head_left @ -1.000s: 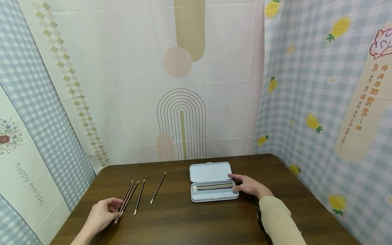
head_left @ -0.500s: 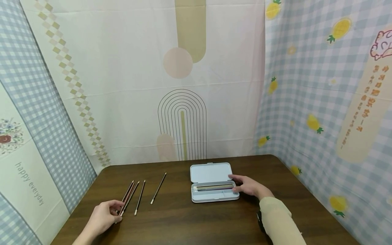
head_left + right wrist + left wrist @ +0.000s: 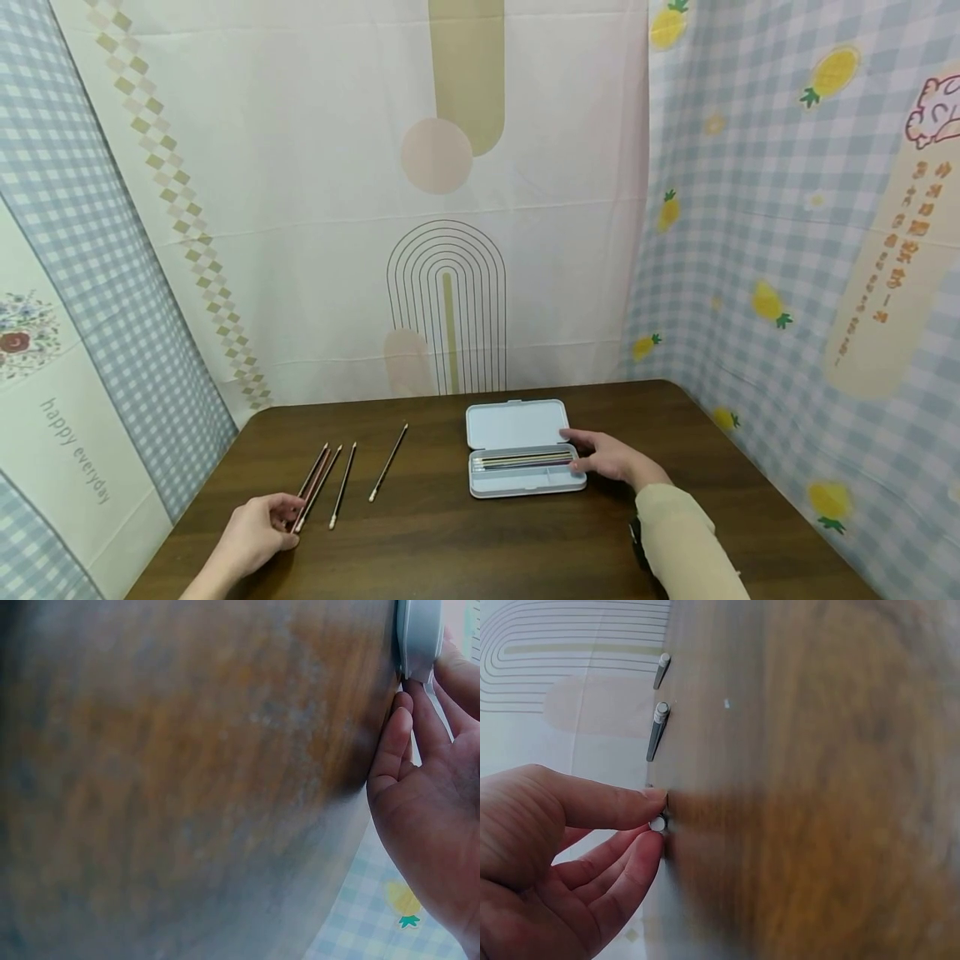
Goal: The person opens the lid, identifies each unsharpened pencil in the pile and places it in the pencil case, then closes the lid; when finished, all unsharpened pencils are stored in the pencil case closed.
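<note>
My left hand (image 3: pixel 253 535) is at the front left of the table, pinching the near end of a pencil (image 3: pixel 658 823) between thumb and fingertips. In the head view that end is hidden by the fingers. A reddish pencil (image 3: pixel 316 475) and a dark pencil (image 3: pixel 324 481) lie close together by this hand. Two more dark pencils, one nearer (image 3: pixel 343 486) and one farther right (image 3: pixel 388 462), lie apart with pale ends toward me. My right hand (image 3: pixel 611 457) holds the right end of a light blue pencil case (image 3: pixel 517 483), which lies with its lid raised.
Several pencils (image 3: pixel 517 458) lie side by side in the case's back compartment. The case's lid (image 3: pixel 517 423) leans back toward the rear of the dark wooden table (image 3: pixel 450 550). Printed cloth (image 3: pixel 570 250) hangs behind the table and along both sides.
My left hand has drawn slightly toward me along the pencils, and its fingers now cover the pale pencil end that showed before. My right hand stays at the case.
</note>
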A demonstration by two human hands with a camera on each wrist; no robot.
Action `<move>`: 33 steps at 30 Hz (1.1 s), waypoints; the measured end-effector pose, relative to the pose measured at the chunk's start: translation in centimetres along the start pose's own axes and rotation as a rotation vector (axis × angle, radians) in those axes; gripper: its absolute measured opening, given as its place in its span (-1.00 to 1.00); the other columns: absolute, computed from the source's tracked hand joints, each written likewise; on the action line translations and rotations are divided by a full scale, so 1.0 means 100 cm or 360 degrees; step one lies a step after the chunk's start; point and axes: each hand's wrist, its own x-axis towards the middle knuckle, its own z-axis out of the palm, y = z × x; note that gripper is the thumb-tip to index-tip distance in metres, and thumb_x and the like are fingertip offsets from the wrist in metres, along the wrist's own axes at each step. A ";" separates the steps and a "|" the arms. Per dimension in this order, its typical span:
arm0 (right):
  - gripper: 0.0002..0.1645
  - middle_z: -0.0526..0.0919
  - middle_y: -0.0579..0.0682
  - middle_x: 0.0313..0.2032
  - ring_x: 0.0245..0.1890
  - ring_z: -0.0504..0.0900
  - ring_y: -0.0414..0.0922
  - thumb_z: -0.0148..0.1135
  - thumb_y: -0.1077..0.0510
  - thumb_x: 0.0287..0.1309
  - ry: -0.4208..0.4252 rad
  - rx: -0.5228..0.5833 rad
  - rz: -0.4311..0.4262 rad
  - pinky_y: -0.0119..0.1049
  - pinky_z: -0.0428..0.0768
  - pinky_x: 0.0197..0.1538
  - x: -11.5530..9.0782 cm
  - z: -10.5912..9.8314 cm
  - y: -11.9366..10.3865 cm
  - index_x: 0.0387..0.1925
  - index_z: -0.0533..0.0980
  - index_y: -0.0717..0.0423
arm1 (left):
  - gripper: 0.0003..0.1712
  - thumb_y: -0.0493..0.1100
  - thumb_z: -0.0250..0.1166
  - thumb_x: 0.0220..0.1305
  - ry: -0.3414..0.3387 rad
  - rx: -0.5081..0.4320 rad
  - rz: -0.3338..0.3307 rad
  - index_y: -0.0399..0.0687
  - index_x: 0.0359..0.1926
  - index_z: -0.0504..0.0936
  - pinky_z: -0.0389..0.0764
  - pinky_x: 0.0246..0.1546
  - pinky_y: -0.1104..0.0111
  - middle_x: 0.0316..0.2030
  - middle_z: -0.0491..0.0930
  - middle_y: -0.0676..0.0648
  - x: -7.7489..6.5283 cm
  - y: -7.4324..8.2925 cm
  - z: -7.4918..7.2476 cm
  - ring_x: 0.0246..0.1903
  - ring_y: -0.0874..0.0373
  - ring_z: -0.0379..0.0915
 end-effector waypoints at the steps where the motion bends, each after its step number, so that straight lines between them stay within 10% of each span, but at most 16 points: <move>1: -0.18 0.37 0.29 0.51 0.47 0.33 0.27 0.47 0.11 0.31 0.0001 0.0001 0.0001 0.40 0.17 0.49 0.000 0.000 0.000 0.56 0.42 -0.02 | -0.45 -0.45 0.61 -0.17 0.0000 0.0010 0.0003 -0.20 -0.02 0.79 0.57 -0.29 0.29 -0.31 0.71 0.06 0.000 0.000 0.000 -0.36 0.18 0.58; 33: -0.19 0.35 0.30 0.52 0.49 0.31 0.29 0.45 0.12 0.32 -0.0017 -0.0005 0.0004 0.41 0.16 0.49 -0.003 -0.001 -0.003 0.56 0.42 -0.04 | -0.45 -0.39 0.48 -0.14 -0.0004 0.0111 0.0009 -0.21 0.02 0.78 0.60 -0.11 -0.01 -0.28 0.80 -0.03 0.000 0.005 -0.008 -0.21 -0.03 0.70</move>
